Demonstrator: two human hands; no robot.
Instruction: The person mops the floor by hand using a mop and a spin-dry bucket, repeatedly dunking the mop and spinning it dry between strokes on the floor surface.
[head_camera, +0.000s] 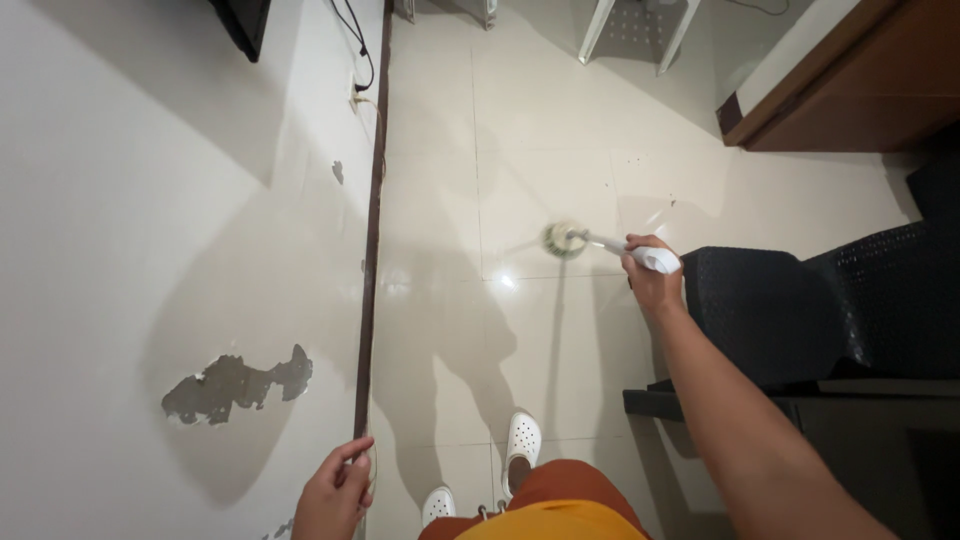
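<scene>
- Right hand (655, 278) sits right of centre in the frame, fingers wrapped around the white plastic handle (655, 260) of a long-handled scrubber.
- The scrubber's round greyish brush head (563, 239) is down at the glossy cream floor tiles (540, 130), just above the middle of the frame; can't tell if it's actually pressing on them.
- Left hand (335, 495) is at the bottom edge, left of centre, fingers loosely curled and resting against the thin dark brown strip (372, 250) running up where wall meets floor. Not gripping anything that I can make out.
- White painted wall (150, 200) fills the left side, with a grey patch of peeled paint (235, 385) lower left.
- Black mesh chair (820, 310) sits just right of the right hand, forearm crossing in front of it.
- White perforated clogs (520, 440) at bottom centre.
</scene>
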